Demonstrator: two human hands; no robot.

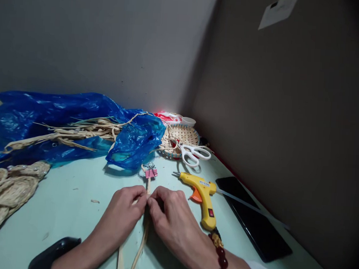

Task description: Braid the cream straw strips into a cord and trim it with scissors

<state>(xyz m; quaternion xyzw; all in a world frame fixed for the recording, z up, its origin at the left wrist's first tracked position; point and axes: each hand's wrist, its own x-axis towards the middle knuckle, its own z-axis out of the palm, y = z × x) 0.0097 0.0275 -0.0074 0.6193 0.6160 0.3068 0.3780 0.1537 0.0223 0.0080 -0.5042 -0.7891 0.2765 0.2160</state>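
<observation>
My left hand point(125, 207) and my right hand point(173, 213) meet at the middle of the table, thumbs and fingers pinched on a thin braid of straw strands point(148, 186). The braid's far end is gripped by a pink binder clip point(151, 173). Two loose tails hang toward me below my hands: a narrow strand point(138, 251) and a wider, flatter strand point(120, 263). My fingertips hide the exact crossing of the strands. A dark red bead bracelet point(222, 262) circles my right wrist.
Right of my hands lie a yellow glue gun point(207, 201) and a black phone-like slab point(255, 220). Farther back are white-handled scissors point(193, 155), a woven basket point(184, 134) and a blue plastic bag point(87, 104) with straw bundles point(85, 135). A woven straw piece point(11, 197) sits left.
</observation>
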